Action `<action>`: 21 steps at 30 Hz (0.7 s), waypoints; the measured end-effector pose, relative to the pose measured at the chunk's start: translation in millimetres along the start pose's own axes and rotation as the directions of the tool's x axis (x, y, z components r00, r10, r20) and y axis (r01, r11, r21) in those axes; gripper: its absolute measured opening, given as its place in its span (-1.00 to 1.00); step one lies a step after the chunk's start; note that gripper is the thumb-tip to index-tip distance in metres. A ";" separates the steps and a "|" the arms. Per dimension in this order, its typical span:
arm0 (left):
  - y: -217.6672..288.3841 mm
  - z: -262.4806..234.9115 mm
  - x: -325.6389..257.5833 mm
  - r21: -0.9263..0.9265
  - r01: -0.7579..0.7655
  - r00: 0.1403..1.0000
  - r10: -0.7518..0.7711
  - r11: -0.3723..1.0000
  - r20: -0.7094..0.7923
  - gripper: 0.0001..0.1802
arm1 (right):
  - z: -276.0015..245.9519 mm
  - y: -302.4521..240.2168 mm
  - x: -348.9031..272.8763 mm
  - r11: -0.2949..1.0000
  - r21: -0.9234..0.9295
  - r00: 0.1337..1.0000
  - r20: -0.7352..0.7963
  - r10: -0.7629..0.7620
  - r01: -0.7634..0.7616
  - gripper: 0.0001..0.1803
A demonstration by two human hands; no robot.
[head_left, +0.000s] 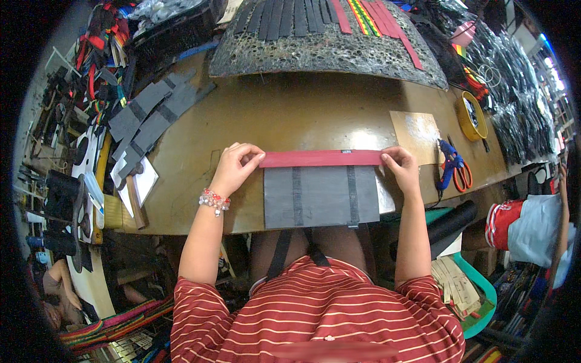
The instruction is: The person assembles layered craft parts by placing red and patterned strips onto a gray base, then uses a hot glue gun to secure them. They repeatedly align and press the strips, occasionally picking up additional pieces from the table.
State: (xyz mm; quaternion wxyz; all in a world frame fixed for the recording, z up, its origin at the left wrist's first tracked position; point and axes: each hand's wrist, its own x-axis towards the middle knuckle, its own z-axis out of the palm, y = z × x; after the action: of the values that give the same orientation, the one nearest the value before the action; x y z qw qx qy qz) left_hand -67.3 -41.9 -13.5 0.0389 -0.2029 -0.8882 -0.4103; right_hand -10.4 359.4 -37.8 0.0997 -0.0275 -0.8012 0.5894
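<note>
A flat red strip [302,159] is stretched level between my two hands, along the far edge of a grey rectangular panel [324,196]. My left hand [235,166] pinches the strip's left end between thumb and fingers. At the other end, my right hand [402,167] has its thumb and fingers closed on the strip. Two black bands [297,196] run across the panel, which lies at the table's near edge. A small dark tag shows on the strip's far edge, right of its middle. Whether the strip touches the panel I cannot tell.
Right of my hands, a blue glue gun [446,163] and orange-handled scissors [463,176] lie by a tan sheet [414,134] and a yellow bowl [478,115]. Grey banded pieces [145,112] and a hammer [134,202] are left. Black and red strips [296,18] lie on a rough board [327,59].
</note>
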 end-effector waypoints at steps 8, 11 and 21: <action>-4.9 5.2 -4.3 -0.019 0.060 0.998 -0.060 0.998 -0.028 -0.87 | 0.3 -12.0 -10.2 0.933 -0.359 0.998 -0.060 -0.006 -0.016 -0.86; -2.1 4.0 -5.9 -0.019 0.029 0.996 -0.030 0.999 -0.085 -0.90 | 1.7 -17.4 -13.6 0.935 -0.354 0.994 -0.108 -0.013 -0.026 -0.88; -4.7 0.6 -7.5 0.057 0.025 1.000 -0.026 0.998 0.012 -0.90 | 8.0 -9.1 -11.8 0.930 -0.367 0.997 -0.076 0.004 -0.032 -0.88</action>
State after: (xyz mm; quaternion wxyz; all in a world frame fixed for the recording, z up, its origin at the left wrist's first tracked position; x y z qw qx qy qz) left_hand -62.1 -46.7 -19.0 0.0340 -0.1930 -0.9023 -0.3840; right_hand 0.2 347.2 -32.9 0.1167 -0.0748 -0.8929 0.4283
